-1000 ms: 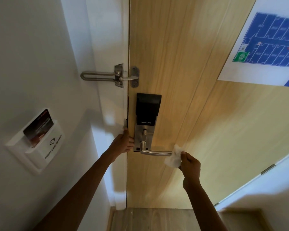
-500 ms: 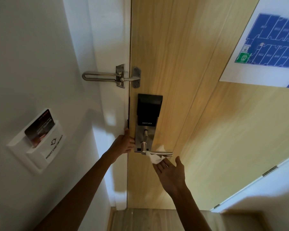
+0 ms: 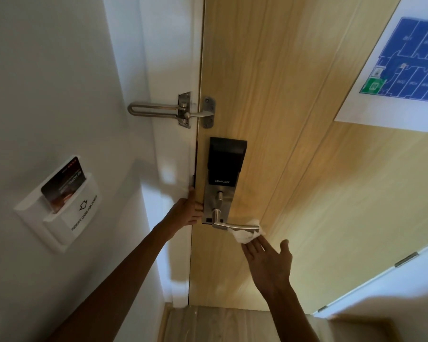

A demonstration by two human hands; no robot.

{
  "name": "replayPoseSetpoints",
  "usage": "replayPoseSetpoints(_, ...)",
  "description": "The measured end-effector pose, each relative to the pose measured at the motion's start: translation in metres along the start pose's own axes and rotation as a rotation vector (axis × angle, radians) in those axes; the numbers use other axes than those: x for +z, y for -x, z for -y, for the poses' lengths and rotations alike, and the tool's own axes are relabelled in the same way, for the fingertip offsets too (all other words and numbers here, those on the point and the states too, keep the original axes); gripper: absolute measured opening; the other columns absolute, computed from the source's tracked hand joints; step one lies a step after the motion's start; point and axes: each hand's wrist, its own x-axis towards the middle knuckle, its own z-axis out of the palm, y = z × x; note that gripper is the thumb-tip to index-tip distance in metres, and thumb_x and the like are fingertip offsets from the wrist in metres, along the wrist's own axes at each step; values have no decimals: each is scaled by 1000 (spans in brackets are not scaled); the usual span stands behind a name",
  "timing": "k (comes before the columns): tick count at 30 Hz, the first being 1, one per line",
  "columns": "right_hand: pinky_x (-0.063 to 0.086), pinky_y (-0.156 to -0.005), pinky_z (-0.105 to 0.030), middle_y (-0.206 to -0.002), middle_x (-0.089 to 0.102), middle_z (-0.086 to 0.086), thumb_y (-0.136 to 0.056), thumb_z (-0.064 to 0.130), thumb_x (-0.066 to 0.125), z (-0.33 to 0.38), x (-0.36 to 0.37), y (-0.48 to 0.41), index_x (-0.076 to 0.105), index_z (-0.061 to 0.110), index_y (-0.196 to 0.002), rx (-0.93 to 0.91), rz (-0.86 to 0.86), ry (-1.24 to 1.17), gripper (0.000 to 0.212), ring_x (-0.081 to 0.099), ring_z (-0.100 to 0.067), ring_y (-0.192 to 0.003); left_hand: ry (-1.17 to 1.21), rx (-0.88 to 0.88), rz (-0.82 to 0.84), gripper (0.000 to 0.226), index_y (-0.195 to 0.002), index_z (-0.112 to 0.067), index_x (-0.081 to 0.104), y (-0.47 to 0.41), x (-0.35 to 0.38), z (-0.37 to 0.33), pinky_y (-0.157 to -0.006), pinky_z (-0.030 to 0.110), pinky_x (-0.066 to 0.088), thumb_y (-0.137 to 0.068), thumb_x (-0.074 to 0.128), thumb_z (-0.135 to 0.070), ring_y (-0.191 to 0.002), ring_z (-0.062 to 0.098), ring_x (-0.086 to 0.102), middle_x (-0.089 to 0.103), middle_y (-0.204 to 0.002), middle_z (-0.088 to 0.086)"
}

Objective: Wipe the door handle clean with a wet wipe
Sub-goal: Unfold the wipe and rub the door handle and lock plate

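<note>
right hand [image 3: 269,261]: palm up, fingers spread and loose, below the handle; fingertips [image 3: 251,245] touch the underside of the wipe, nothing gripped
left hand [image 3: 187,211]: flat against the door edge by the lock plate, fingers extended, thumb up along the gap; grasps nothing
wipe [image 3: 245,234]: white, crumpled, bunched under the outer end of the handle, a bit showing above the tip; touches handle and right fingertips
handle [image 3: 235,227]: metal lever, horizontal, pointing right from the plate
lock [image 3: 224,169]: black panel over steel plate, reads SMART LOCK, thumb turn just above the handle
door [image 3: 294,169]: light wood, appears shut or nearly so against the white frame
latch [image 3: 176,112]: metal swing bar guard, spanning frame and door above the lock
card holder [image 3: 60,206]: white, on left wall, dark card standing in the slot
floor plan [image 3: 410,65]: blue sheet on the door, upper right
</note>
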Motion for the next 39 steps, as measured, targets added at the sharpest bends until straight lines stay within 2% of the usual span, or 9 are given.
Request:
replayPoseSetpoints(4, 27, -115, -46, -139, 51, -24, -95, 62, 24, -23, 16, -7, 39, 1, -141, 69, 81, 83, 78, 45, -36, -130, 12, -22, 6, 71, -122, 1, 57, -2, -1, -3, -99, 36, 45, -98, 18, -54, -115, 28, 60, 64, -119, 12)
replayPoseSetpoints(6, 27, -115, -46, -136, 54, -24, -94, 63, 26, -34, 19, -5, 42, 1, -140, 114, 109, 96, 79, 48, -36, -129, 42, -67, 72, 72, -126, 2, 52, 2, -1, -7, -102, 37, 40, -99, 15, -52, -124, 32, 53, 61, -125, 14)
replayPoseSetpoints(11, 27, -115, -48, -137, 52, -25, -93, 63, 25, -23, 8, -11, 41, 2, -141, 96, 107, 47, 79, 50, -40, -126, 21, -66, 46, 75, -129, 2, 51, 6, -1, -11, -109, 40, 38, -98, 13, -55, -127, 34, 50, 53, -137, 18)
replayPoseSetpoints(17, 32, -111, -48, -138, 50, -26, -92, 66, 26, -52, 30, -8, 38, -1, -141, 184, 174, 45, 84, 45, -39, -130, -27, -62, 18, 83, -123, 0, 58, 6, -1, -12, -97, 34, 44, -94, 10, -61, -120, 30, 56, 61, -126, 18)
replayPoseSetpoints(23, 42, -97, -52, -139, 50, -25, -92, 67, 23, -45, 21, -14, 39, 1, -141, 171, 187, 9, 85, 47, -39, -129, 12, -84, 36, 83, -118, 2, 60, 6, -2, -14, -103, 37, 43, -94, 11, -61, -118, 29, 57, 64, -119, 18)
replayPoseSetpoints(26, 41, -102, -49, -142, 47, -25, -93, 66, 24, -47, 30, -6, 39, -1, -141, 173, 158, 15, 84, 43, -38, -133, 14, -89, 39, 85, -116, 2, 61, 4, -3, -14, -103, 37, 44, -93, 11, -63, -115, 29, 59, 65, -116, 17)
replayPoseSetpoints(32, 25, -114, -47, -140, 47, -27, -95, 59, 26, -6, 3, 2, 40, -3, -139, 49, 74, -49, 77, 44, -40, -129, -34, -50, 41, 86, -119, -1, 62, 1, -7, -7, -102, 38, 47, -91, 11, -65, -114, 27, 63, 65, -121, 18)
replayPoseSetpoints(36, 27, -114, -43, -134, 58, -14, -98, 56, 23, 17, 3, 3, 54, 10, -128, -134, 139, 175, 64, 51, -31, -127, -43, -36, 46, 85, -120, 0, 61, 2, -6, -7, -102, 38, 47, -93, 11, -63, -115, 28, 62, 65, -122, 19)
replayPoseSetpoints(39, 27, -115, -40, -140, 52, -6, -99, 54, 22, 12, 17, 12, 58, 24, -117, -326, 67, 685, 50, 42, -24, -135, -38, -38, 41, 86, -119, 0, 62, 3, -7, -6, -102, 39, 47, -92, 11, -64, -114, 27, 62, 65, -121, 19)
